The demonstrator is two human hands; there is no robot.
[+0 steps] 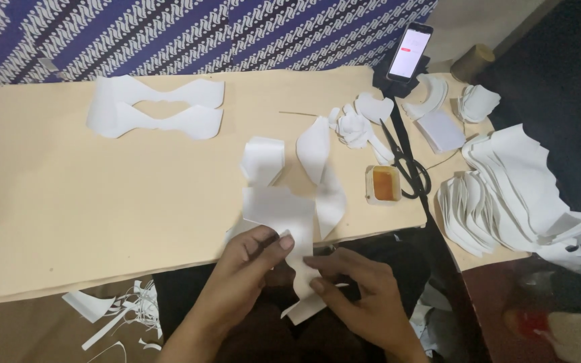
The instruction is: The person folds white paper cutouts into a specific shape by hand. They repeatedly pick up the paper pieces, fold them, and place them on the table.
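Both of my hands hold a white cut piece of sheet material (pixel 284 222) at the near edge of the tan board (pixel 68 202). My left hand (pixel 253 259) pinches its lower middle with thumb and fingers. My right hand (pixel 358 289) grips the piece's narrow lower end, which hangs over my dark lap. Just beyond lie two more white cut pieces: a squarish one (pixel 262 160) and a long curved one (pixel 317 161).
A pair of wavy white pieces (pixel 156 107) lies at the far left. Black scissors (pixel 405 158), a small tray of amber glue (pixel 384 185), a propped phone (pixel 410 52) and stacks of white pieces (pixel 512 188) stand on the right. Scraps (pixel 119 312) litter the floor.
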